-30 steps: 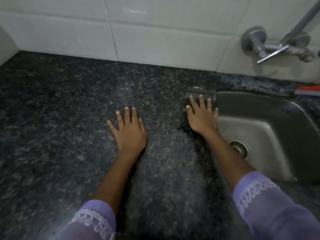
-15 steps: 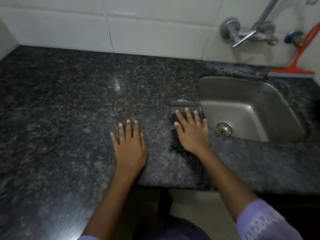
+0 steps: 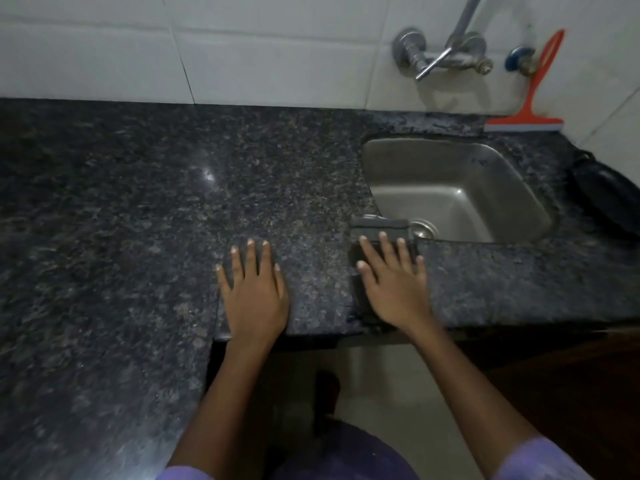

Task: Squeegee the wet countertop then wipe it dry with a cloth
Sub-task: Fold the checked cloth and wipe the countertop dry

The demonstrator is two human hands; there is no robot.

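Note:
A dark folded cloth (image 3: 379, 227) lies on the speckled black granite countertop (image 3: 138, 209), at the near left corner of the sink. My right hand (image 3: 394, 285) presses flat on the cloth, fingers spread. My left hand (image 3: 254, 289) rests flat on the bare counter to the left, close to the front edge, holding nothing. An orange squeegee (image 3: 526, 114) leans against the white tiled wall behind the sink, far from both hands.
A steel sink (image 3: 450, 188) is sunk into the counter at the right, with a wall tap (image 3: 443, 53) above it. A black object (image 3: 602, 188) lies at the far right edge. The counter forms an L, extending toward me on the left. Floor shows below the front edge.
My right hand has drawn the cloth toward the counter's front edge along the sink's left side. The view has pulled back, so the squeegee and floor show. My left hand stays flat.

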